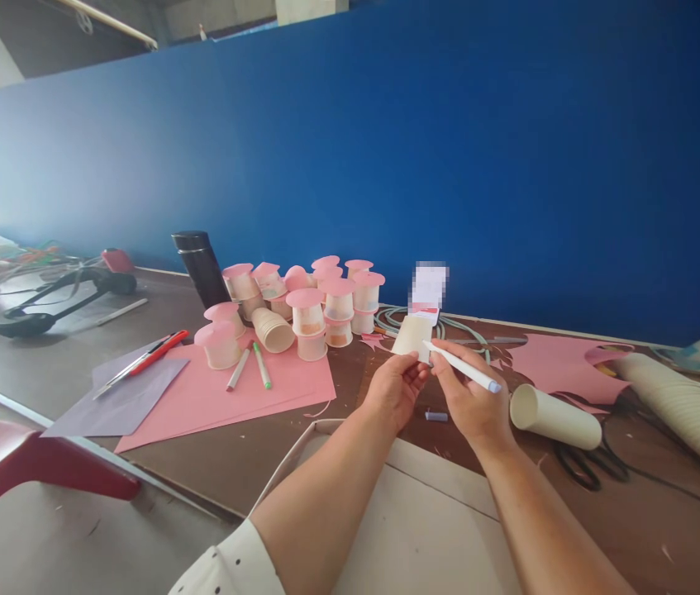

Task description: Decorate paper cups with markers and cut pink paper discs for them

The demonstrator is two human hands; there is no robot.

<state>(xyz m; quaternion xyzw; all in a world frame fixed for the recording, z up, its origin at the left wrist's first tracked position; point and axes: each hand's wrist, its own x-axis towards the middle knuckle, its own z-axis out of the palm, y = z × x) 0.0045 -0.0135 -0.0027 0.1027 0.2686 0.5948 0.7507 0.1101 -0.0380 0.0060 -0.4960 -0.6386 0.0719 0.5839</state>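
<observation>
- One plain cream paper cup point(410, 335), tapering, its wider end toward me, is pinched at the near end by my left grip point(394, 390), right of centre above the worktop point(350, 376).
- My right grip point(474, 398) pinches a white marker point(464, 367) with a bluish end, its tip at the cup's right side.
- Bare brown worktop runs left from my left wrist to the pink sheets point(288, 388); a blue partition point(387, 165) bounds the far edge.
- Two loose markers point(261, 365) lie on the sheets, one red knife point(160, 350) on lilac paper point(139, 406); one black flask point(201, 268) stands far left; disc-topped cups point(309, 316) overlap too much to count.
</observation>
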